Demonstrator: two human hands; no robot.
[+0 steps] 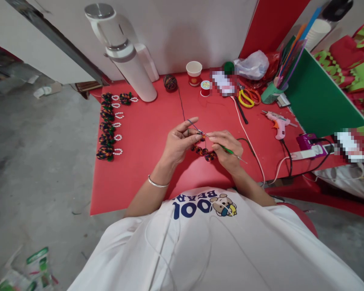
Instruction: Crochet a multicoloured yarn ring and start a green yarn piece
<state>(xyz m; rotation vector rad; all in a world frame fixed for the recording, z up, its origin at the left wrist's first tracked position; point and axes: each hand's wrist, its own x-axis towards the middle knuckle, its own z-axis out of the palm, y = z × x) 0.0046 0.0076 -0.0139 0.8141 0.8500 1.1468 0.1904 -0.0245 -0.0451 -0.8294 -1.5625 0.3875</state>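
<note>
My left hand (pixel 179 142) pinches the top of a dark multicoloured crochet piece (pixel 202 152), with yarn (pixel 181 103) running over its raised index finger. That strand leads back to a dark multicoloured yarn ball (pixel 170 83) near the wall. In my right hand (pixel 226 147) is a crochet hook (pixel 227 150) with a green grip, its tip at the stitches by my left fingertips. The piece hangs in a curled strip below my fingers, just over the red table; part of it is hidden behind them.
Finished yarn pieces with bead loops (pixel 106 127) line the table's left side. A white thermos (pixel 130 64), paper cup (pixel 193 74) and red thread spool (pixel 205 88) stand at the back. Yellow-handled scissors (pixel 246 98), a pink glue gun (pixel 279 124) and cables lie right.
</note>
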